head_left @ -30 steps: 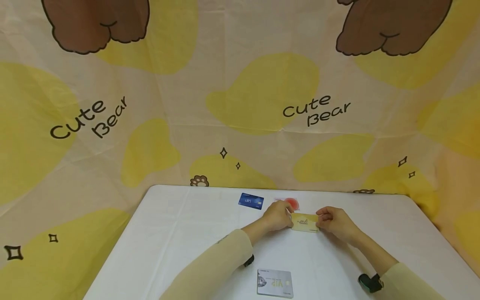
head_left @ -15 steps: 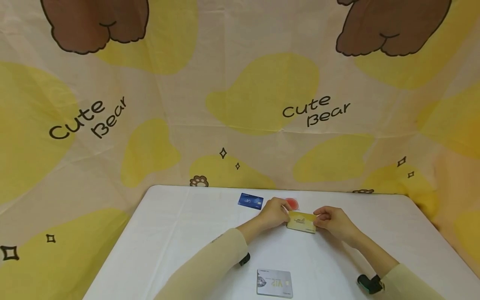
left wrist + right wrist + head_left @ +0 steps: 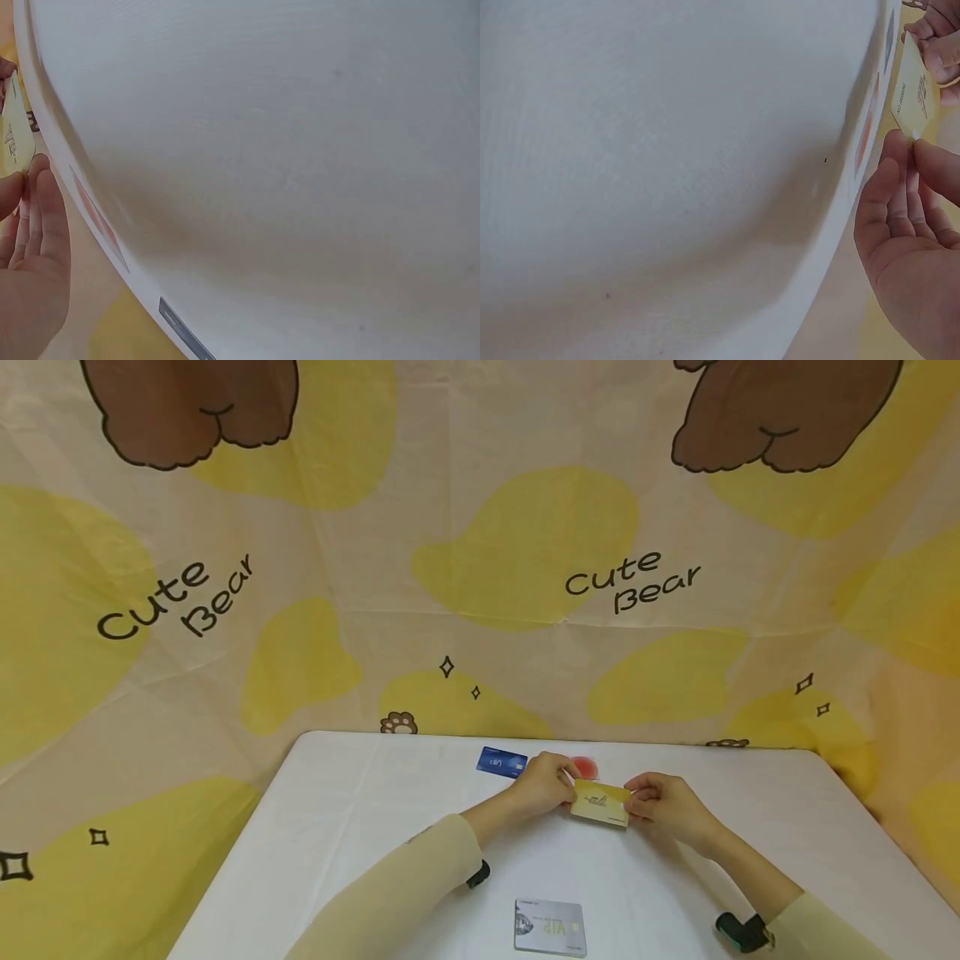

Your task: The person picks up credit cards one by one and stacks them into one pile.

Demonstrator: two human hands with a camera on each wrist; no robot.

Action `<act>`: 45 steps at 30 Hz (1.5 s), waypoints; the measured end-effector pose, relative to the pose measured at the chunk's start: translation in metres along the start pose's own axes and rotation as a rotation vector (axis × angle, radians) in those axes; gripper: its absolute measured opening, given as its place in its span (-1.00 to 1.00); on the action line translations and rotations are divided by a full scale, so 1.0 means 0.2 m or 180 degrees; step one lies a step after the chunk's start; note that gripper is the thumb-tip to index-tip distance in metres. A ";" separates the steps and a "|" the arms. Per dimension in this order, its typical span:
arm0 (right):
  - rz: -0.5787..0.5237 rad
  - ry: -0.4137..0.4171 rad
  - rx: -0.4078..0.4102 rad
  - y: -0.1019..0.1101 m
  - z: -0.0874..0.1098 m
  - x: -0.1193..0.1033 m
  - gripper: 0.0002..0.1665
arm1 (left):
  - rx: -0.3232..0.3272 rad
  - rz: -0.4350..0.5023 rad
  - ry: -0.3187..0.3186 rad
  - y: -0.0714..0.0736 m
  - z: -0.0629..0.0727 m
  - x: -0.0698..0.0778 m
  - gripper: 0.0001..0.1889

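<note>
A yellow card (image 3: 601,802) with a small dark drawing is held up between both hands, above the white table. My left hand (image 3: 542,783) pinches its left end, and my right hand (image 3: 666,807) pinches the right end between thumb and fingers. The right wrist view shows the card (image 3: 915,94) edge-up with printed numbers, the right thumb and fingers at its near corner. Behind the left hand lies a card with a red round patch (image 3: 584,767), partly hidden by that hand. Just left of it is a blue VIP card (image 3: 502,762).
Nearer the front of the white table (image 3: 360,860) lies a silver VIP card (image 3: 550,927), between the two forearms. A patterned yellow cloth (image 3: 495,552) hangs behind the table's far edge. Dark wrist cameras sit on both wrists.
Both hands have shifted slightly left with the yellow card, the left hand farther and a little up. The card has tilted, its right end lower. The table cards have stayed put.
</note>
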State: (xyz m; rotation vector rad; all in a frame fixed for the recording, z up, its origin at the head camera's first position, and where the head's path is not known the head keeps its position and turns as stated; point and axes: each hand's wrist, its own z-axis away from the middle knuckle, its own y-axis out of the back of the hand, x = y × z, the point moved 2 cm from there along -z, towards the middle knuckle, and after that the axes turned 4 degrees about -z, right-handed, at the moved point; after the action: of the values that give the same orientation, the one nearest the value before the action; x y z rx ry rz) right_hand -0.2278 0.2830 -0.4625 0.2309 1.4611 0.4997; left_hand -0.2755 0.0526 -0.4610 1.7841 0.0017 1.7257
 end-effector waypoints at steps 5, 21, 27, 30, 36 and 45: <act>-0.0133 0.0011 -0.0054 -0.01 0.01 -0.01 -0.62 | -0.0083 0.0078 -0.0015 0.01 0.01 0.00 -0.75; -0.0266 0.0073 -0.0187 -0.05 0.06 -0.07 -0.60 | -0.0085 0.0301 -0.0092 0.06 0.09 -0.01 -0.76; -0.0303 0.0113 -0.0226 -0.06 0.09 -0.09 -0.59 | -0.0142 0.0374 -0.0088 0.08 0.14 0.00 -0.77; -0.0343 0.0122 -0.0244 -0.07 0.10 -0.09 -0.59 | -0.0161 0.0471 -0.0080 0.09 0.17 0.00 -0.77; -0.0401 0.0160 -0.0310 -0.09 0.12 -0.10 -0.58 | -0.0182 0.0608 -0.0109 0.10 0.20 0.00 -0.77; -0.0488 0.0148 -0.0380 -0.12 0.14 -0.12 -0.58 | -0.0159 0.0698 -0.0026 0.12 0.25 -0.03 -0.78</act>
State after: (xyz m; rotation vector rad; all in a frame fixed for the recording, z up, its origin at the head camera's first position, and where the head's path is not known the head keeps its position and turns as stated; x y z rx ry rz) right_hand -0.1964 0.2556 -0.4493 0.0124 1.4756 0.4680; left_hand -0.2418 0.0088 -0.4509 1.8098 -0.2469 1.8525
